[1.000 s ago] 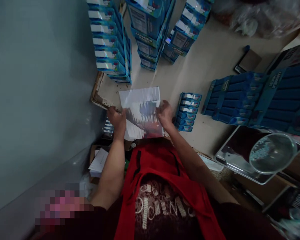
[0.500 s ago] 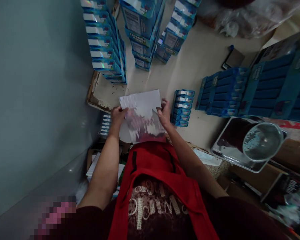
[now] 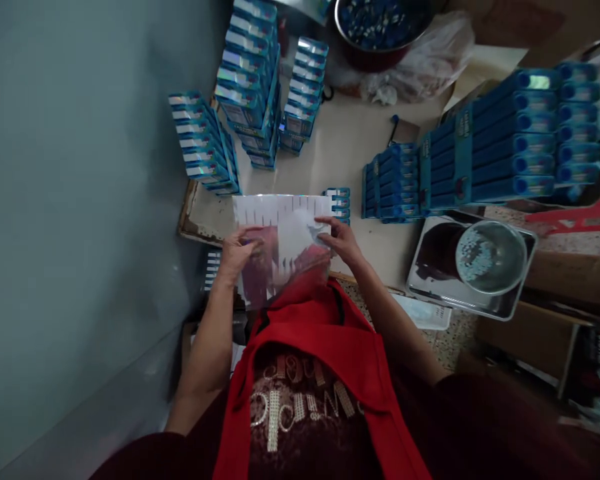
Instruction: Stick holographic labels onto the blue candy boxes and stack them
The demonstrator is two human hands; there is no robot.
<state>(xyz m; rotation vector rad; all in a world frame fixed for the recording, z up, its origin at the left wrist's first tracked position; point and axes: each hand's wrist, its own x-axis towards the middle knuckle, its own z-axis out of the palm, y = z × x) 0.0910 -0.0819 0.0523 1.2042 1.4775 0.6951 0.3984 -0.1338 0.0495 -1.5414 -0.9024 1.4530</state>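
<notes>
A glossy, reflective sheet (image 3: 290,210) with rows of short dark slits or marks is held in front of my red apron, over the near edge of the table. My left hand (image 3: 240,253) grips its left side, thumb and fingers bent over the surface. My right hand (image 3: 344,241) is at the right edge, with forefinger and thumb over the face of the sheet; its other fingers are partly hidden. Just behind the sheet's right corner stands a short row of small blue boxes (image 3: 341,200), partly covered by it.
Tall stacks of blue boxes (image 3: 245,80) stand at the back left, and more blue boxes (image 3: 490,147) are piled at right. A metal tray (image 3: 430,283) bears a pot (image 3: 513,257) with small pale pieces. A bowl of blue-wrapped pieces (image 3: 380,50) sits at the back. A wall (image 3: 80,200) closes the left.
My view has shifted, bringing the bowl at the back into sight. The sheet has turned slightly and now overlaps the small row of boxes. My right-hand fingers have moved further onto its face.
</notes>
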